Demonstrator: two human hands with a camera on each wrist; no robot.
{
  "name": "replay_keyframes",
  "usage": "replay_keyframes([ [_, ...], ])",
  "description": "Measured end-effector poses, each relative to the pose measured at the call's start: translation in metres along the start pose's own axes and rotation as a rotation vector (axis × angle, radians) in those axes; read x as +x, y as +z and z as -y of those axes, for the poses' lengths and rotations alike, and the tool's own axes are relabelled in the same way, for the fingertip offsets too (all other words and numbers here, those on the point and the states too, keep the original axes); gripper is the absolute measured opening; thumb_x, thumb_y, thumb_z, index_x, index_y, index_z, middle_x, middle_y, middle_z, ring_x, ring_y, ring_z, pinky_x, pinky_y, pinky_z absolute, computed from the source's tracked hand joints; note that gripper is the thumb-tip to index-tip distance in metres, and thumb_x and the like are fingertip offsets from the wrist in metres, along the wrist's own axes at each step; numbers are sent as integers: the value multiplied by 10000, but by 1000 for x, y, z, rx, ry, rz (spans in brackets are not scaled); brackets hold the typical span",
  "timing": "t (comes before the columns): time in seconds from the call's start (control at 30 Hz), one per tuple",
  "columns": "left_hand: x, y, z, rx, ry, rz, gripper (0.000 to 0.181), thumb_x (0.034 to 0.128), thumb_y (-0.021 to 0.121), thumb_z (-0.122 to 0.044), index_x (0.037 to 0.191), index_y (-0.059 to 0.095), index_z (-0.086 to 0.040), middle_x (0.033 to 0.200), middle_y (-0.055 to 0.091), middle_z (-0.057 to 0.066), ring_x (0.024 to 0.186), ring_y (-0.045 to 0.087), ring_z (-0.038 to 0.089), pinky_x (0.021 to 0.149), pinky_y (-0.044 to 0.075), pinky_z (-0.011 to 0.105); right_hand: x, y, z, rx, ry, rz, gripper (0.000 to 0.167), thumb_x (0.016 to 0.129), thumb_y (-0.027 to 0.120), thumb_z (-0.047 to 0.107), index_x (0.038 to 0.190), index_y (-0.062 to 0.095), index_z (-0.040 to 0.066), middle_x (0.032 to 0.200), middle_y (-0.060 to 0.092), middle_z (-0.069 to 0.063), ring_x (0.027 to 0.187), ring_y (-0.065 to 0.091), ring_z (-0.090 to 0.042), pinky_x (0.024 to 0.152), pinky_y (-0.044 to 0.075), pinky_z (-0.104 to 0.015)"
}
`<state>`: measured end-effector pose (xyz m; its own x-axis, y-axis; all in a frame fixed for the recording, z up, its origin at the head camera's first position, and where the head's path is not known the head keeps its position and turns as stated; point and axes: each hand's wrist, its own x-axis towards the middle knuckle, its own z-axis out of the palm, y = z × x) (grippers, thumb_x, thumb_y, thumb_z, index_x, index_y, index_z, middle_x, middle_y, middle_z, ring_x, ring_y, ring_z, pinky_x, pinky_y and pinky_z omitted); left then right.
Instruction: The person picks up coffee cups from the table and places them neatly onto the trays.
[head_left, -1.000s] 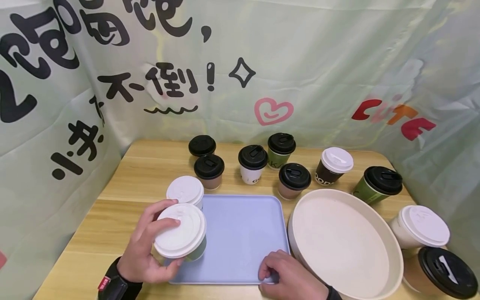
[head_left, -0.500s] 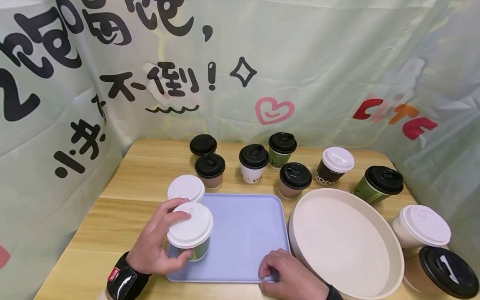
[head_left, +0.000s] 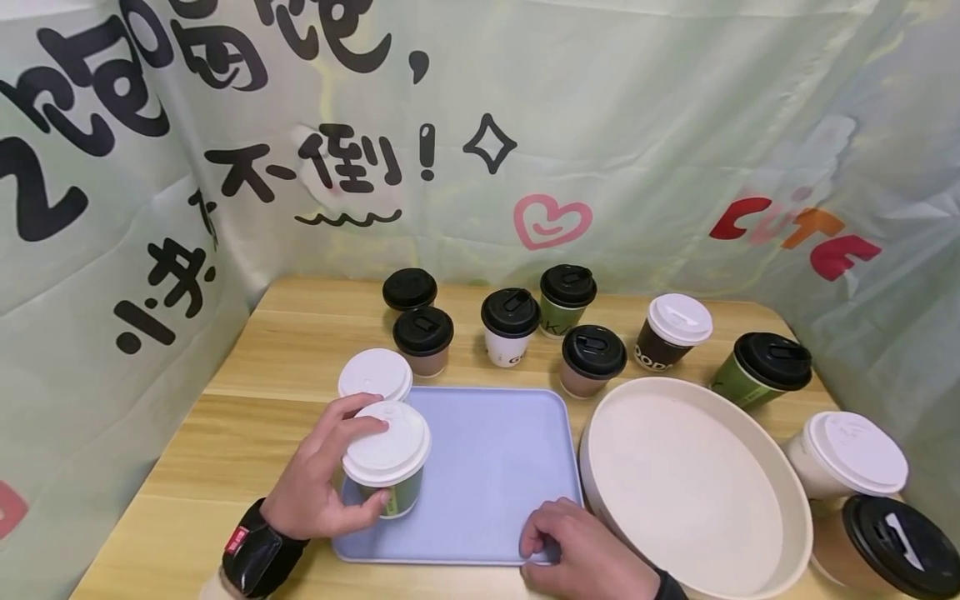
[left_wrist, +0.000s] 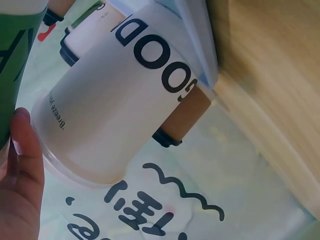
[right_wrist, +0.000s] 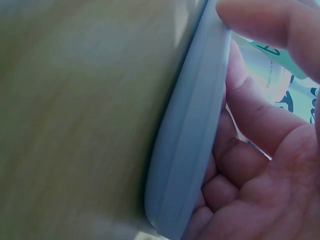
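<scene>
In the head view, my left hand [head_left: 322,483] grips a green paper cup [head_left: 405,493] with a white lid [head_left: 387,442], upright at the tray's left side. Whether its base touches the tray cannot be told. Just behind it stands a white paper cup [left_wrist: 107,100] lettered "GOOD", also white-lidded, its base at the tray in the left wrist view. My right hand [head_left: 581,550] holds the front right edge of the blue tray [head_left: 495,475], fingers curled inside and thumb outside. The right wrist view shows the tray's outer wall [right_wrist: 192,130] against these fingers.
A round cream tray [head_left: 697,483] adjoins the blue one on the right. Several lidded cups stand behind, among them a brown cup [head_left: 423,342] and a black cup [head_left: 667,333]. At the right edge are a white cup [head_left: 847,454] and a large brown cup [head_left: 862,542].
My left hand has brought the green cup rightward and slightly away from me, over the tray's left side, and the cup stands straighter. The right hand has stayed at the tray's edge.
</scene>
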<state>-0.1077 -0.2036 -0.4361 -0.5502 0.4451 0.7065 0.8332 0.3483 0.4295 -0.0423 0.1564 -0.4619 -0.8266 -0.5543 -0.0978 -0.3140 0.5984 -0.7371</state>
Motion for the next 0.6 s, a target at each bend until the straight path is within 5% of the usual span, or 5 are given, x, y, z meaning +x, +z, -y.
replay_keyframes([
  [0.6,0,1,0,23,20,0,608,837,750,-493,1230,623,-46,1375,529,221,1188,573,287,1081,393,202,1,0,0,8,6,7,161,824,803,220,861,661,286,832,539,207,820,473,2,698,418,-213],
])
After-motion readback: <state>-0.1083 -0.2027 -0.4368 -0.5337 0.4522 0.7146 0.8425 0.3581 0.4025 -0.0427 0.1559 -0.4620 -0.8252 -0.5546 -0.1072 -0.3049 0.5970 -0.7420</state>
